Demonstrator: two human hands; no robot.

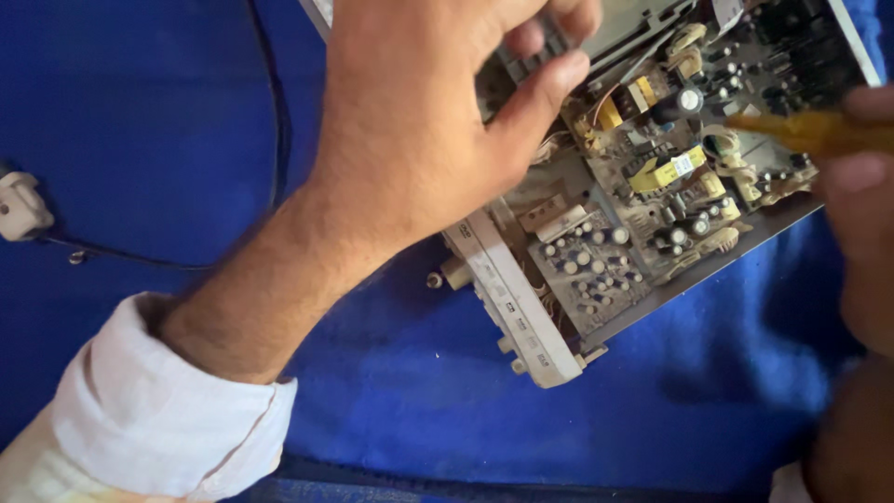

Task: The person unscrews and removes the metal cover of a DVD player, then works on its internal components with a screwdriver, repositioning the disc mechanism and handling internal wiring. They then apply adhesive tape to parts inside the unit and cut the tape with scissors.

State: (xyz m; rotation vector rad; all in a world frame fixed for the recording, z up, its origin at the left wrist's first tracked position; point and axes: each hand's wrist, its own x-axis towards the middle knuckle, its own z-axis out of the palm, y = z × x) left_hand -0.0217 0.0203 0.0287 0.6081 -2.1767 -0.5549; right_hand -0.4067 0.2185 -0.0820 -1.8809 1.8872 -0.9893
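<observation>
Left hand (pixel 419 121) reaching in from lower left, white rolled sleeve (pixel 158 410) at the forearm, fingers curled over and pinching a grey ribbed part (pixel 535 56) at the top edge of the opened electronics chassis (pixel 652 177); thumb (pixel 540 98) pressed up against that part from below. Closed grip, holding the grey piece. Right hand (pixel 861 177) at far right edge, blurred, closed around a yellow tool handle (pixel 810 132), likely a screwdriver, lying across the right side of the board; tip not visible. Chassis tilted diagonally, upper right of view, resting on a blue cloth (pixel 168 121) covering the bench. Inside: dusty circuit board (pixel 670 158) with yellow transformers, capacitors, coils, thin wires near the middle. Smaller grey board section (pixel 589 270) with many small round capacitors, toward the lower left of the chassis. White front panel strip (pixel 517 303) along the chassis's lower left edge, with small knobs sticking out below. Black cable (pixel 279 121) running down the cloth left of the left hand, curving toward a white plug (pixel 20 207) at the far left edge, well apart from the chassis.
</observation>
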